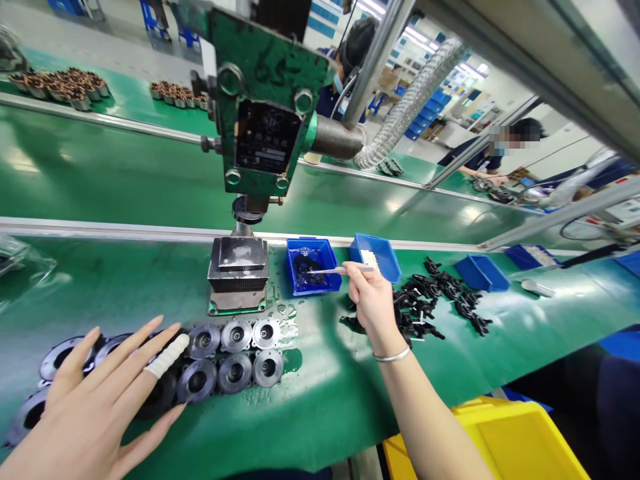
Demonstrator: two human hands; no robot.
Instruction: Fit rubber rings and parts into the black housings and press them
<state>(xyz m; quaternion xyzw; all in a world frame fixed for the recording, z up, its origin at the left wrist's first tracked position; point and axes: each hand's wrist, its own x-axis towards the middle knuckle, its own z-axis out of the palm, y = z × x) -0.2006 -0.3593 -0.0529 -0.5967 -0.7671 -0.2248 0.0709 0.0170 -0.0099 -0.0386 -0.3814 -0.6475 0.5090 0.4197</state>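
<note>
My left hand (113, 393) is spread over two rows of round grey metal parts (235, 372) at the lower left, its fingers apart and one fingertip wrapped in white. My right hand (371, 293) pinches a thin tweezer-like tool (334, 271). The tool's tip reaches left into a blue bin (315, 285) that holds dark parts in what looks like liquid. Beside my right wrist lies a pile of black plastic parts (417, 307). Wet patches show on the green bench around the rightmost metal parts.
A green press (267, 100) stands over a dark metal block (239, 267). Behind the bin are another blue bin with white pieces (383, 257) and a metal rail. More blue bins (483, 273) stand at right, a yellow crate (520, 440) below. People work across the bench.
</note>
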